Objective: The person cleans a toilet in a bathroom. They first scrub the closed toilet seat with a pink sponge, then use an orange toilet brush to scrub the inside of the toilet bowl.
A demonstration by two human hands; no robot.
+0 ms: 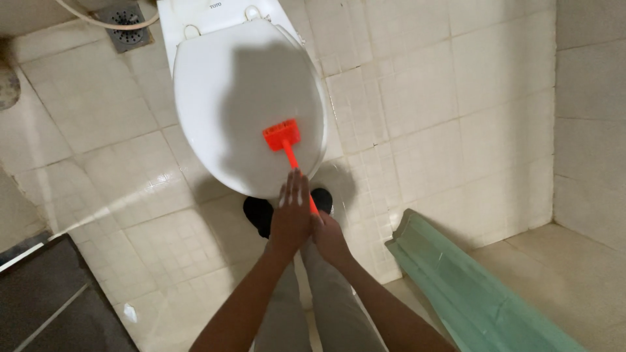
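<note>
Orange brush (282, 135) rests bristle-head down on the closed white toilet lid (248, 104), its handle clenched in the right hand (329, 236), while the left hand (291, 212) lies flat over it, fingers extended.

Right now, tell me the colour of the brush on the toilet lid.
Bright orange-red, head and handle alike; the brush shows best in the head view.

The toilet lid (241, 85) is smooth, shiny white plastic, the brush (285, 139) is bright orange plastic, and the floor (424, 98) is pale, slightly shiny tile.
</note>
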